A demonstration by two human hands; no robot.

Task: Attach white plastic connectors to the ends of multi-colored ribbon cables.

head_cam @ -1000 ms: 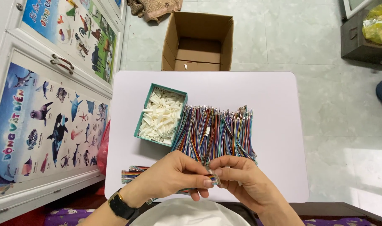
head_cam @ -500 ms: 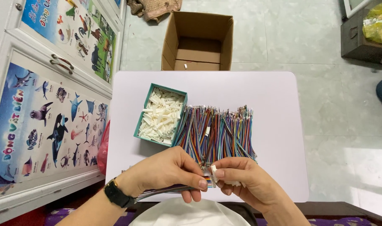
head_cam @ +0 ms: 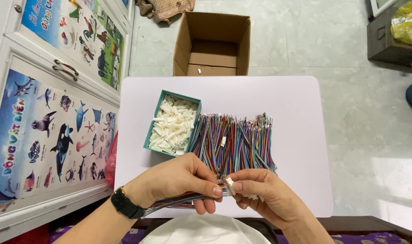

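hands meet over a wire bundle and a white connector

since a second ago the left hand (head_cam: 181,180) has slid right, pinching a flat bundle of multicoloured wires (head_cam: 174,202) that now trails past the wrist. the right hand (head_cam: 262,194) pinches a small white plastic connector (head_cam: 230,185) against the wire tips. both hover at the white table (head_cam: 301,135)'s near edge; bare table lies to the right, beyond the pile of multicoloured wires (head_cam: 235,142) and the teal box of white connectors (head_cam: 172,123).

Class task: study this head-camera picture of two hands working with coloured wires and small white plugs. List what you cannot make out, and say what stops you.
- White connector, head view: mostly covered by fingertips of the right hand.
- Held wire ribbon: partly hidden under the left hand.
- Wire tips in the pile: too small.
- White round object: cut off by the bottom edge.
- Cardboard box: near wall hides part of its floor.
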